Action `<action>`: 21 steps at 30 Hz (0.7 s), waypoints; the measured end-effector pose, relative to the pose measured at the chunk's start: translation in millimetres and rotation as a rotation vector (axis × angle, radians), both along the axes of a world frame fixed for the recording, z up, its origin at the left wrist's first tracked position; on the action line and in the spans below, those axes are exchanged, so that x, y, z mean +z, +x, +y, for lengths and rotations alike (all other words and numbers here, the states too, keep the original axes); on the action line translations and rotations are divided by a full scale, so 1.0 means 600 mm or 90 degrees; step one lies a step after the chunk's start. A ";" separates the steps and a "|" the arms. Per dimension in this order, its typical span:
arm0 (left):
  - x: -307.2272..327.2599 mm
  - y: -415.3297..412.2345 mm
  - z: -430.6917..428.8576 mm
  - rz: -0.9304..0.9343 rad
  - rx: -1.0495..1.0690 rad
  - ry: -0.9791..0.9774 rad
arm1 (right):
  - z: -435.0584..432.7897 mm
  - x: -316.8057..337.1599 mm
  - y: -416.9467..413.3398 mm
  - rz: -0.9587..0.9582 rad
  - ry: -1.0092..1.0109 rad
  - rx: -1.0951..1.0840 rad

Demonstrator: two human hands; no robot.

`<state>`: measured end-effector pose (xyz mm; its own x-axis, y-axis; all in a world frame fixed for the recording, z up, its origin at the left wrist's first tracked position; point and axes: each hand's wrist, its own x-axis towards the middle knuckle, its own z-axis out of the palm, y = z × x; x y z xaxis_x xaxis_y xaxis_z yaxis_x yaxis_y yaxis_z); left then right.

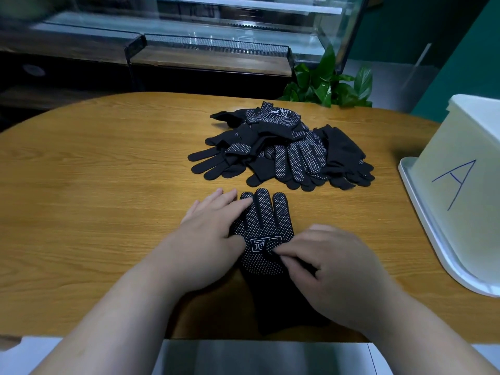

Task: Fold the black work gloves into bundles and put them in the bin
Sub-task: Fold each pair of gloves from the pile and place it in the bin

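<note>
Dotted glove (263, 217): lies flat on the table (108, 185) right at the near edge, grip dots and printed logo up, fingers pointing away, cuff toward the body; squared up this way probably so a fold or roll can start cleanly. Single glove or stacked pair: cannot tell.

Left hand (213, 226): spread flat with straight fingers, resting on the glove's left edge and on the wood beside it; grips nothing, seems only to pin the fabric so it cannot slide.

Right hand (332, 263): fingers curled, thumb and forefinger pinching a fold of black fabric on the glove's right side, just beside the logo; looks like the thumb part being tucked inward to narrow the shape.

Step in hand: judged as the start of one bundle, flattening and tucking, no roll made yet.

Pile of gloves (284, 150): loose heap farther back on the table, close beyond the worked glove's fingertips but apart from it; kept within easy reach for later picks.

Bin (460, 169): white, marked with a blue "A", standing on a pale tray (422, 220) at the table's right end, well apart from the hands; inside hidden.

Plant (324, 82): green leaves behind the far table edge, clear of the work.
</note>
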<state>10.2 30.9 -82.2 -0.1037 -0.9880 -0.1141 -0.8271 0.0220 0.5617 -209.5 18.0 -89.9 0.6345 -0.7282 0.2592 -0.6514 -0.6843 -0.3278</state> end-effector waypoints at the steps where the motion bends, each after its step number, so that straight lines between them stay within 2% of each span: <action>1: 0.002 0.001 0.000 0.012 0.018 -0.014 | 0.000 0.001 0.000 -0.005 -0.004 -0.003; 9: 0.001 0.005 -0.007 0.038 0.086 -0.069 | -0.003 -0.007 0.007 0.038 0.025 -0.001; 21: -0.013 0.008 -0.019 0.051 0.108 -0.122 | -0.008 -0.010 0.004 -0.012 0.016 0.038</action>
<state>14.8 19.5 -90.0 0.0643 -0.9948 0.0786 -0.7814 -0.0012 0.6240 -207.2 13.2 -96.1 0.6718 -0.6958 0.2539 -0.6031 -0.7129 -0.3579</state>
